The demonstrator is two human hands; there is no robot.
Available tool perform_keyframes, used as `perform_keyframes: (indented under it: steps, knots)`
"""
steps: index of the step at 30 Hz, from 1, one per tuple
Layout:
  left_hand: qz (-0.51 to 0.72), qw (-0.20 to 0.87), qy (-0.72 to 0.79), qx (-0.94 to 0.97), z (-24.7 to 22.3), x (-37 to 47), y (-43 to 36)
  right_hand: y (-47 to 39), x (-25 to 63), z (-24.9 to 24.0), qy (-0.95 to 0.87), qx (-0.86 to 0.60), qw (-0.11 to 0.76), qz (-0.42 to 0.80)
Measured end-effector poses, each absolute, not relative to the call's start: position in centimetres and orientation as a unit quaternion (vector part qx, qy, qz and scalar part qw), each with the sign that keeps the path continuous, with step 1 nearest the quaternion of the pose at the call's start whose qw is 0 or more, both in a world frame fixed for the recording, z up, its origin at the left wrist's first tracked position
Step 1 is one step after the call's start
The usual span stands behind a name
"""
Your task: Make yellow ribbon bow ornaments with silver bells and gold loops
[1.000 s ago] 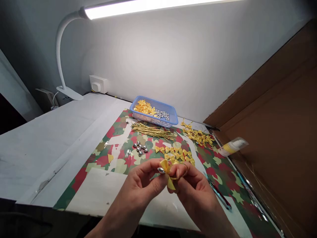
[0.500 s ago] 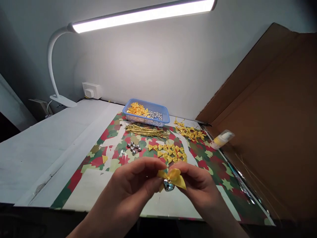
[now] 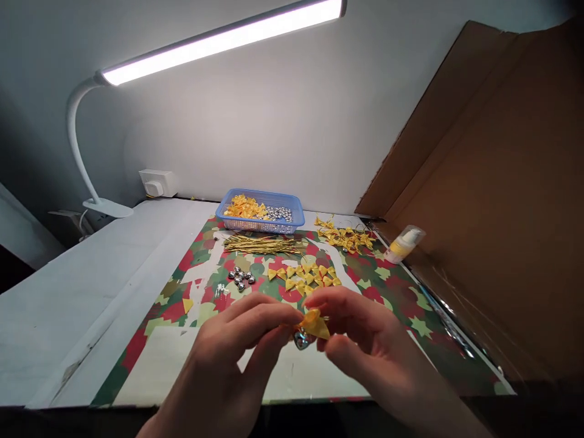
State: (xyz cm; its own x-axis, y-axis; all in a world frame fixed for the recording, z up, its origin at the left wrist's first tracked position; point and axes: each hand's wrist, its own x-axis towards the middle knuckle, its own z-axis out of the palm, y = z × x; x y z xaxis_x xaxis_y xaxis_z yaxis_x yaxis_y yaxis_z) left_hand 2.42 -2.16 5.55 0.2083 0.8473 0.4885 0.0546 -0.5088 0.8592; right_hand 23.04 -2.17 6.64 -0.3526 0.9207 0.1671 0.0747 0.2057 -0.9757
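A yellow ribbon bow with a silver jingle bell hanging under it is held above the front of the table. My left hand pinches the bow's left side between thumb and fingertips. My right hand is curved around the bow's right side, its thumb and forefinger apart; the forefinger is close to the top of the bow, and whether it touches cannot be told. Beyond my hands lie several loose yellow bows and a small cluster of silver bells. Behind them is a bundle of gold twist ties.
A blue plastic basket holds bows and bells near the wall. Bows with gold ties are piled at the right, beside a small pump bottle. A cardboard sheet stands along the right side. A lamp is at the left.
My right thumb and forefinger have spread apart from their pinch on the bow. The bow and bell have turned and shifted slightly left with my left hand. The camera view has tilted.
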Motion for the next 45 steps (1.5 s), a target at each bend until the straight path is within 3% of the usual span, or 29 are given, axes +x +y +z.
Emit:
perform_keyframes:
  steps: [4,13,16,22,33,45]
  knots:
    - [0.53,0.384,0.348,0.672,5.4,2.6,-1.7,-2.2,22.0,6.5,-0.662,-0.404,0.446,0.446]
    - [0.531,0.583,0.35,0.506,5.6,3.8,-1.0,-1.2,23.4,5.3,-0.636,-0.396,0.451,0.485]
    - [0.546,0.578,0.341,0.501,5.8,4.1,-1.0,-0.5,24.0,5.8,-0.568,-0.376,0.475,0.557]
    - [0.543,0.515,0.339,0.571,6.0,4.5,-0.6,1.1,24.4,8.0,-0.538,-0.372,0.388,0.649]
    - [0.506,0.676,0.291,0.45,7.2,5.7,0.1,2.5,24.7,8.8,-0.471,-0.356,0.516,0.621]
    - [0.502,0.685,0.274,0.451,6.7,7.7,0.8,2.9,25.0,8.3,-0.459,-0.424,0.526,0.577]
